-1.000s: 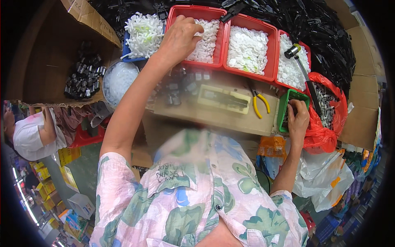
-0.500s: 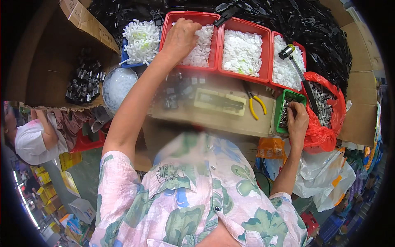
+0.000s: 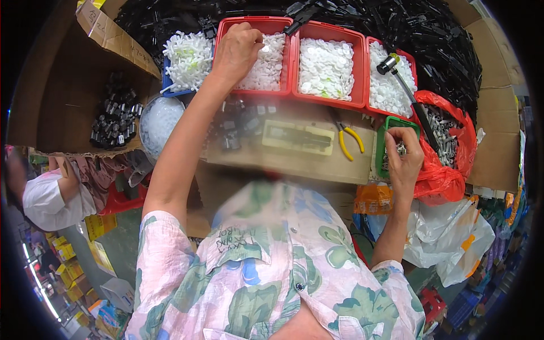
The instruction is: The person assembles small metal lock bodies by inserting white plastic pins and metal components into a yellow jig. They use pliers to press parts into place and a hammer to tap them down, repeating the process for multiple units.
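My left hand (image 3: 235,54) is over the left red bin (image 3: 290,79), which holds small white plastic pieces (image 3: 271,65). Its fingers are curled together, and whatever is between them is hidden. My right hand (image 3: 406,156) hovers at the green bin (image 3: 381,156) of small metal parts (image 3: 400,148), thumb and fingertips pinched; anything held there is too small to make out. Between the hands, a cream-coloured fixture (image 3: 297,137) with a dark slot lies on the cardboard surface, looking hazy. Yellow-handled pliers (image 3: 352,143) rest to its right.
Two more red bins (image 3: 326,68) (image 3: 391,85) hold white pieces; a hammer (image 3: 411,93) leans across the right one. A red bag (image 3: 445,184) of grey parts stands at right. White sticks (image 3: 190,62), a round tub (image 3: 160,124) and a carton (image 3: 62,96) are at left. Black parts (image 3: 362,22) are heaped behind.
My right hand has lifted slightly from the green bin, its thumb and fingers now pinched above it. My left hand has shifted slightly, still over the left red bin.
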`<state>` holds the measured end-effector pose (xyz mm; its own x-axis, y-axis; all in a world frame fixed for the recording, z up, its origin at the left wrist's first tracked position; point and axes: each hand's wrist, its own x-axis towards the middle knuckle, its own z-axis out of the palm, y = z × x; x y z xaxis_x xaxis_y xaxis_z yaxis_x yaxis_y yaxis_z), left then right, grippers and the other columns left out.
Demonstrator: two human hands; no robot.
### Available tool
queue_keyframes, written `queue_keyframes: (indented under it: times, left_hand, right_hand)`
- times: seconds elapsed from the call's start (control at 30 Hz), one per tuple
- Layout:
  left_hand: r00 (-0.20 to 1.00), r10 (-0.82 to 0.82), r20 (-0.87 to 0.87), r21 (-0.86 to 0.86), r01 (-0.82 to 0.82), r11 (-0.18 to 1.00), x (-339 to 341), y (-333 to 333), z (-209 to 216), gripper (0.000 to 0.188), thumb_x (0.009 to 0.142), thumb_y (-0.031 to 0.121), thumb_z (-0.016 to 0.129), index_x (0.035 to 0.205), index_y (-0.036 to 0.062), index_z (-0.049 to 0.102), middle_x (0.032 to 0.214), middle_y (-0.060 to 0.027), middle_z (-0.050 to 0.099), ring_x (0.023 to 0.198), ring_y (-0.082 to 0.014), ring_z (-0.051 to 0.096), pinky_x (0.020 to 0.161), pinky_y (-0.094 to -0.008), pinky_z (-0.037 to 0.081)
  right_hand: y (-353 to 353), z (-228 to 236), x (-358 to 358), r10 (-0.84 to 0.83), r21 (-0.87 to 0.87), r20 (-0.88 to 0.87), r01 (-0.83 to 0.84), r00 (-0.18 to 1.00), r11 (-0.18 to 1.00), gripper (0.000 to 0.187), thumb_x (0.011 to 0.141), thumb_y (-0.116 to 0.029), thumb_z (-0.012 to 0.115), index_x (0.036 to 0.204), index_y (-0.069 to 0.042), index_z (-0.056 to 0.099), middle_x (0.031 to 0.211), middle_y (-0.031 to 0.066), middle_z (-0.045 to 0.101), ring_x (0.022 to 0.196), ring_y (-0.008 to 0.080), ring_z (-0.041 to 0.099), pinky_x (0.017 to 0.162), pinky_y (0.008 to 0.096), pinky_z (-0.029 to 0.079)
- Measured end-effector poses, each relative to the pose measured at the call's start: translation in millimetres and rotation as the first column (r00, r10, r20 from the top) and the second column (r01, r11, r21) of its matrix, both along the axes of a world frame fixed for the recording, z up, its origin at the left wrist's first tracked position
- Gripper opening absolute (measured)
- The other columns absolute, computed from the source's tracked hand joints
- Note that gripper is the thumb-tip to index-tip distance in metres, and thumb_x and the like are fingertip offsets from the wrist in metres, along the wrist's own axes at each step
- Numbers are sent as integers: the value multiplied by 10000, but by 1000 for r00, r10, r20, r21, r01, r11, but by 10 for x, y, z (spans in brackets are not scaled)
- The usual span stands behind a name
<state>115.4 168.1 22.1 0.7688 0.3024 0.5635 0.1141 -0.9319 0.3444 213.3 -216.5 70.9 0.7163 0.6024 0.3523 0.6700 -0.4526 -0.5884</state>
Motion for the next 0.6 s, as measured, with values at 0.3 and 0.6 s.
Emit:
queue_keyframes:
  times: [0.3, 0.6]
  left_hand:
    - [992, -80, 99, -995, 97, -29, -513, -852, 545, 164, 951, 159, 697, 1031, 22, 656, 825, -7, 649, 744, -68, 597, 632, -200, 437]
    - [943, -158, 292, -848, 180, -498, -738, -1306, 225, 155, 960, 158, 684, 1070, 62, 633, 907, -8, 665, 816, -104, 629, 686, -219, 479]
  right_hand:
    - [775, 142, -364, 344, 160, -111, -324, 932, 932, 48, 878, -10, 645, 891, 29, 620, 794, 136, 618, 697, 260, 626, 658, 352, 485]
    - [986, 189, -519, 460, 178, -322, -425, 827, 888, 101, 883, -66, 594, 865, 31, 574, 735, 163, 571, 647, 289, 603, 620, 376, 474]
